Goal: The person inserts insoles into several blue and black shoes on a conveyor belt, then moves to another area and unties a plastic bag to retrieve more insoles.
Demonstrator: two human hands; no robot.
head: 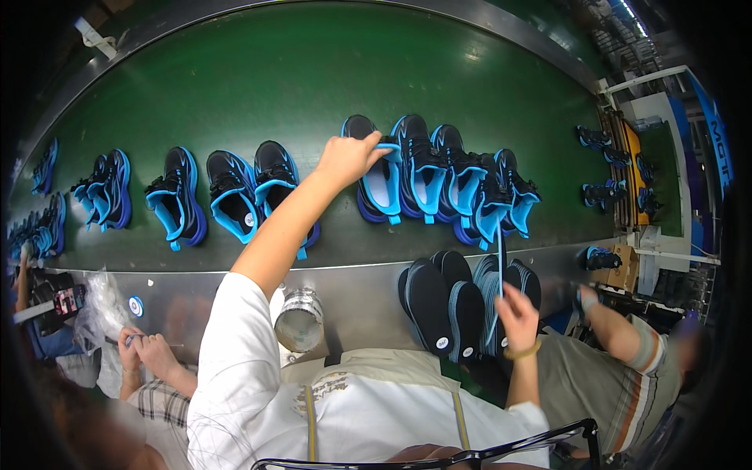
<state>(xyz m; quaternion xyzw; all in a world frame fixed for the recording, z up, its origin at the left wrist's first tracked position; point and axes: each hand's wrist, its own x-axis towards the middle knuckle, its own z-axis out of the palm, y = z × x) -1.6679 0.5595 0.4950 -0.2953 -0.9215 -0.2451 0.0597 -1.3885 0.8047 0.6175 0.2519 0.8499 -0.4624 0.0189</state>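
Observation:
My left hand (348, 158) pinches the tongue of a black sneaker (377, 194) with a light-blue lining, which stands on the green conveyor belt (329, 70). A pale insole shows inside that shoe. In my right hand (518, 322) is a thin insole (500, 252), seen edge-on with a light-blue rim. Its far end overlaps the opening of another sneaker (489, 202) in the view; whether it touches the shoe I cannot tell. Below it, several stacks of black insoles (430, 302) lie on the metal ledge, close to my right hand.
More sneakers (176, 197) stand along the belt to the left. A dirty round can (299, 323) sits on the metal ledge (364, 299) before me. One person's hands (150, 355) are at work on the left; another person (611, 376) sits on the right. A rack (631, 176) stands far right.

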